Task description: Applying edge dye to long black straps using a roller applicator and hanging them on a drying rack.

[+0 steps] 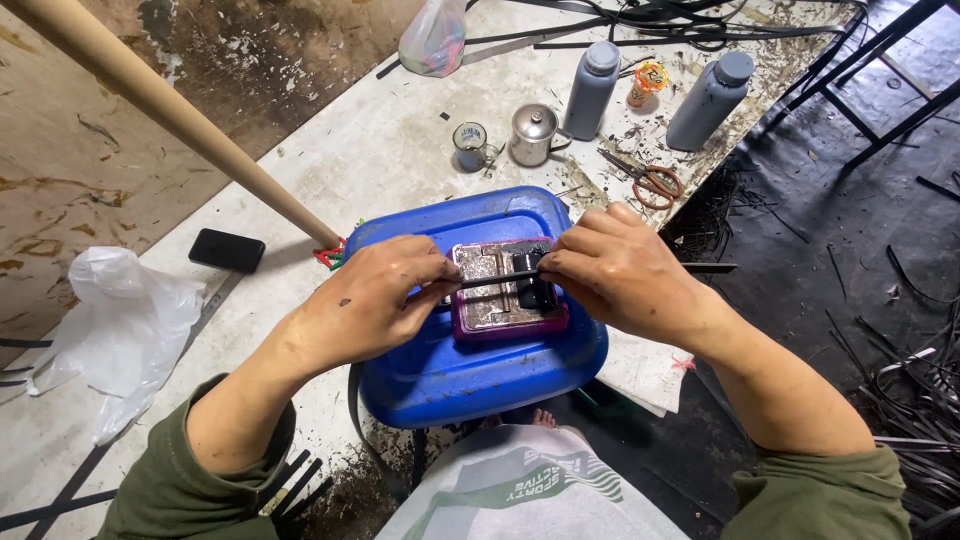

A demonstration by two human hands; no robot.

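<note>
Hands, left hand (365, 300) and right hand (615, 270), pinch a thin black strip (492, 279) flat across a grimy purple-edged block (505, 292), nine to three o'clock.

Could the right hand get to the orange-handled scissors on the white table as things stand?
Probably yes. The orange-handled scissors lie in the open on the white table, just beyond the right hand, nothing between. But that hand now pinches a thin black strip.

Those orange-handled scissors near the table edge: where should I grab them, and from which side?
Probably by the orange handle loops, coming from the table's right edge. The scissors lie flat with the loops toward that edge and the blades pointing back at the grey bottles, so nothing blocks the loops.
</note>
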